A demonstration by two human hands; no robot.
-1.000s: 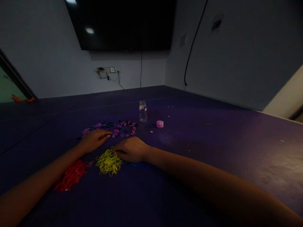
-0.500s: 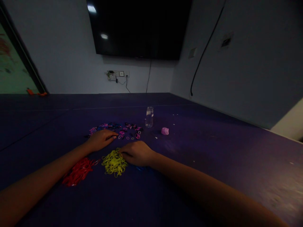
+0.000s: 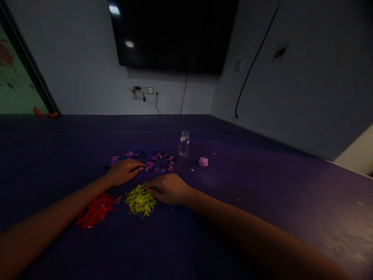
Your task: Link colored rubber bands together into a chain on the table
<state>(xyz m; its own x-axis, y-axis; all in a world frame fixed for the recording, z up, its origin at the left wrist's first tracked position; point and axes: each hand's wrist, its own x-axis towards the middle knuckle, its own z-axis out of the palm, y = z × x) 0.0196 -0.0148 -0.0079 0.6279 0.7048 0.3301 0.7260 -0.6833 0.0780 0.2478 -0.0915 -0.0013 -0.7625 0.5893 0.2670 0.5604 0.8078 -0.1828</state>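
Note:
My left hand (image 3: 124, 172) lies low over the near edge of a scattered mix of pink, black and blue rubber bands (image 3: 150, 165). Its fingers reach to the right, with a narrow gap between thumb and forefinger. At the upper right edge of a yellow rubber band pile (image 3: 140, 201), my right hand (image 3: 169, 188) has its fingers bent and drawn together. Whatever is between those fingertips is hidden. Red rubber bands (image 3: 97, 210) form a heap beside my left forearm. Some blue bands (image 3: 172, 208) show partly under my right wrist.
A clear, upright jar (image 3: 184, 144) stands beyond my hands, with a crumpled pink item (image 3: 203, 161) to its right. Small white scraps (image 3: 214, 153) dot the purple surface (image 3: 262, 182). Behind are a wall-mounted television (image 3: 175, 35), sockets (image 3: 150, 90) and a hanging black cable (image 3: 253, 62).
The view has shifted very slightly. Both hands and the band piles stay in practically the same places.

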